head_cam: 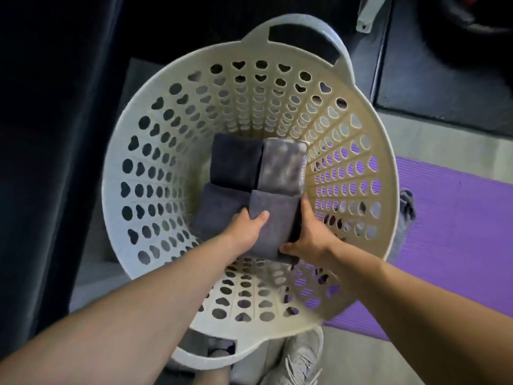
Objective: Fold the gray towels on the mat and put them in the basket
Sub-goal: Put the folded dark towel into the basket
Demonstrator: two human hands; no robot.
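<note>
both hands (273,234) gripping folded gray towel (270,226), basket (116,173) holding three folded towels (236,165)

left: dark curtain (55,134) | floor: gray floor (433,134) | upper right: black floor panel (444,79) | light: dim

My two bare forearms reach forward and down, drawing together toward the middle. My left hand (245,230) grips the left edge of a folded gray towel (274,220), with the thumb lying across its top. My right hand (309,236) clasps the towel's right side, fingers running along that edge and thumb at the near corner.
</note>
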